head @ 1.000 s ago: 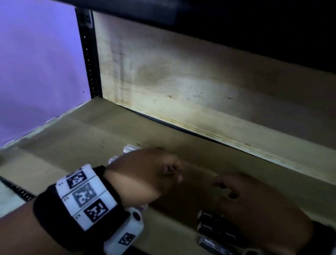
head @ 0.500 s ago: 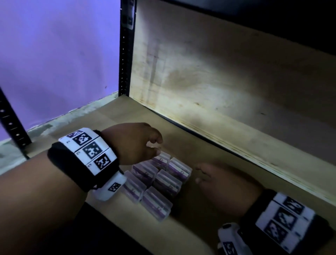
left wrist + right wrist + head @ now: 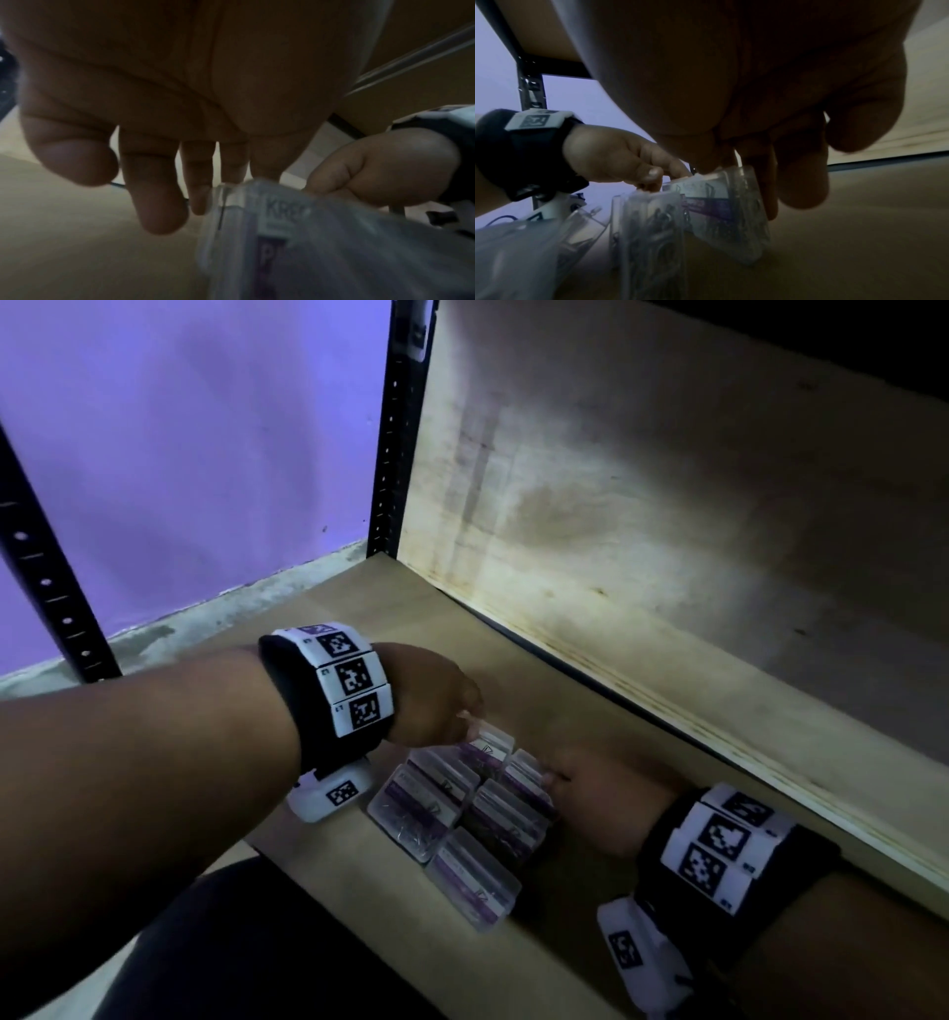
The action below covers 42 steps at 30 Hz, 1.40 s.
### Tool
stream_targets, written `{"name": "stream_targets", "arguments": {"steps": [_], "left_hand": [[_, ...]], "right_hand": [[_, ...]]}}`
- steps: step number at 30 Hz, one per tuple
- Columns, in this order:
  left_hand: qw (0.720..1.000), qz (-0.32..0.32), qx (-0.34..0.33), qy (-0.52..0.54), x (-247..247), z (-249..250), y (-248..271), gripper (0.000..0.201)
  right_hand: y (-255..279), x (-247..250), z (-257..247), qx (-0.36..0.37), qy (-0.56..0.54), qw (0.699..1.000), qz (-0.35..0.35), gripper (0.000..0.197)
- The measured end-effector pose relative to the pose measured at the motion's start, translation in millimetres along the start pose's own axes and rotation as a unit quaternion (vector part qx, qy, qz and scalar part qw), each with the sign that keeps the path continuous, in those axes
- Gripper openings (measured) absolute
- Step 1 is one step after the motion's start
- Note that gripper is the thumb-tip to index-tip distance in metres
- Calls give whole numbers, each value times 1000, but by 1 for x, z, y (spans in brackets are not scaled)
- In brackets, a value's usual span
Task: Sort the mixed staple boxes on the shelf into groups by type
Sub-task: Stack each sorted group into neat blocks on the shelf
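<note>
Left hand [image 3: 436,695] reaches over the cluster of staple boxes [image 3: 462,814] and touches the far box [image 3: 490,744] with its fingertips; the fingers point down, loosely extended, and curl round nothing that the left wrist view shows. Right hand [image 3: 606,798] meets the cluster from the opposite side, its fingers [image 3: 800,178] laid straight against the outer wall of a box, pressing rather than gripping.

Location: the boxes lie packed in two touching rows near the front edge of the shelf [image 3: 539,670], toward its left end and well apart from the back panel [image 3: 667,505].

Hazards, as a judgement:
- Uneven pressure from the two hands can skew the rows or push a box over the front edge, which lies close.
- The far box sits tilted on its neighbours; a fingertip contact on smooth plastic can slip and let it drop.
- Lighting is dim and the labels look alike, so a type can be misread and a box set in the wrong group.

Materials and shapes:
- Boxes: small flat rectangular cases of clear, glossy hard plastic with rounded corners, each carrying a white and purple label; dark metal contents show through the walls.
- Shelf: matt, light wooden board with faint stains.
- Frame: black perforated metal upright [image 3: 387,454] at the back left corner.
</note>
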<state>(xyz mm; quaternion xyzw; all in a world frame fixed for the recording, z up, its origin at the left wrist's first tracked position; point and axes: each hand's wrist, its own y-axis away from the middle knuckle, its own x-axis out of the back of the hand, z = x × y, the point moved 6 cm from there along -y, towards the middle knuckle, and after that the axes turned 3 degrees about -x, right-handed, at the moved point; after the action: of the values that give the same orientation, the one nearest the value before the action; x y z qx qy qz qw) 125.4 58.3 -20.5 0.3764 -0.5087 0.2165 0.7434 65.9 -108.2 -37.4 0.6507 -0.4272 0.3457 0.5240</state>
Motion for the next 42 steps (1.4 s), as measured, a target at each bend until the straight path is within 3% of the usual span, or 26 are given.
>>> {"name": "stream_targets", "arguments": {"steps": [4,9,14,31,39,42], "left_hand": [[999,-9,-18,41,-9,-3,-7,34],[998,-24,-25,61,-15,-7,-14,39],[996,-40,-31,75,-17,-10,-17,40],[983,-56,-2,177,-26,-17,-8,37],[988,-99,-8,120,-27,-16,13,36],[980,-134,-3,151,-33,-15,21,36]], "right_hand": [[-5,-4,1,-9,-18,1000,-12,27],[-8,-5,6,-11,-1,1000,-9,22],[-14,-12,4,-18,-31,998,-47,30],[10,-7,-15,27,53,997,-40,33],[17,-22,-19,48,50,996,-52,33],[22,-23,-22,57,57,995,-51,32]]}}
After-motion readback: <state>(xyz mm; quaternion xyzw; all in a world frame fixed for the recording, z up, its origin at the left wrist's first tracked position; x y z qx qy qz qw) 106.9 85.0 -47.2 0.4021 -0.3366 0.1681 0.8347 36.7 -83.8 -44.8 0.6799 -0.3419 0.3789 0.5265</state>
